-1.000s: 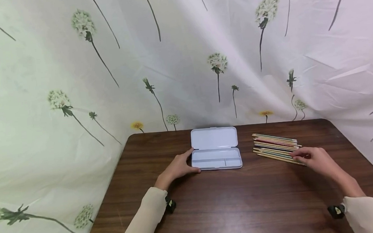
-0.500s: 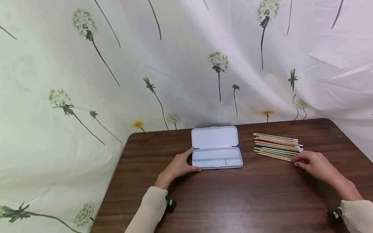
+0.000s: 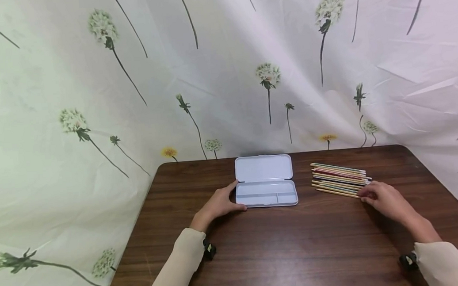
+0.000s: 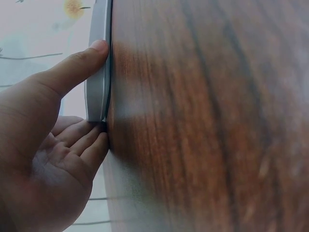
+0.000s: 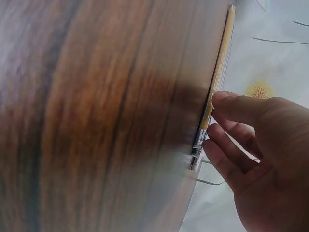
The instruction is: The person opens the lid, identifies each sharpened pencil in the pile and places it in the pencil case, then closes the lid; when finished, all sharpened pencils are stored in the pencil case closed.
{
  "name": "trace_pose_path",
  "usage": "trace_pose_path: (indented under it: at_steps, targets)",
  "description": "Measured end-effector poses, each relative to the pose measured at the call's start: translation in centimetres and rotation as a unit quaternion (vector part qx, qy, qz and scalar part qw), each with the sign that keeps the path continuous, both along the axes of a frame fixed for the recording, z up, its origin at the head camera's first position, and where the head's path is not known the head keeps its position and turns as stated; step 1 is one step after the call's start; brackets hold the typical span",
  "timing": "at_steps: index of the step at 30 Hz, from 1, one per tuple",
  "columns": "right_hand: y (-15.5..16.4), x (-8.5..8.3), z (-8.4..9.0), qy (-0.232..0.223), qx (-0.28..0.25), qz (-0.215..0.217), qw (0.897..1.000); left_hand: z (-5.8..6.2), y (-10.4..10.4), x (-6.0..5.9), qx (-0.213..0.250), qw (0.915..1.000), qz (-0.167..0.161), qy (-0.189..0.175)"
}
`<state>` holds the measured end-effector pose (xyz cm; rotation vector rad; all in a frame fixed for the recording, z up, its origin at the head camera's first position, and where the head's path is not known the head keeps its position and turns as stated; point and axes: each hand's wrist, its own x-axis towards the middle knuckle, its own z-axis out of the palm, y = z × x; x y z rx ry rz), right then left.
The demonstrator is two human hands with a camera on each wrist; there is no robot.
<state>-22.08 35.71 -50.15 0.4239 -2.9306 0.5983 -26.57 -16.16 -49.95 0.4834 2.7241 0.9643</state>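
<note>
Pointing leftward; pencils [image 3: 338, 178] slant, nearly parallel.

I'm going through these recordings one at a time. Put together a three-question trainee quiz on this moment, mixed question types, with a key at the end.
1. Multiple choice. What does the left hand touch?
A) the row of pencils
B) the pale case
C) the flowered curtain

2. True or false. In the right wrist view, the right hand is nearer the blunt end of the yellow pencil than its sharpened tip.

3. Short answer. How many compartments show in the bottom half of the pale case?

Key: 1. B. 2. True. 3. Three.
</note>
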Motion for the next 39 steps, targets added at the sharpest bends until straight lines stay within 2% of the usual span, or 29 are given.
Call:
trace_pose_path:
  at_steps: [17, 27, 39]
  targets:
    - [-0.23, 0.21, 0.01, 0.022, 0.023, 0.003, 0.999, -0.23, -0.03, -0.09, 0.007, 1.0000, 0.004, 0.003]
    - [-0.33, 0.19, -0.13, -0.007, 0.025, -0.006, 1.000, -0.43, -0.06, 0.00, 0.006, 1.0000, 0.005, 0.001]
    - [0.17, 0.16, -0.25, -0.012, 0.026, -0.005, 1.000, -0.55, -0.05, -0.26, 0.009, 0.9999, 0.001, 0.009]
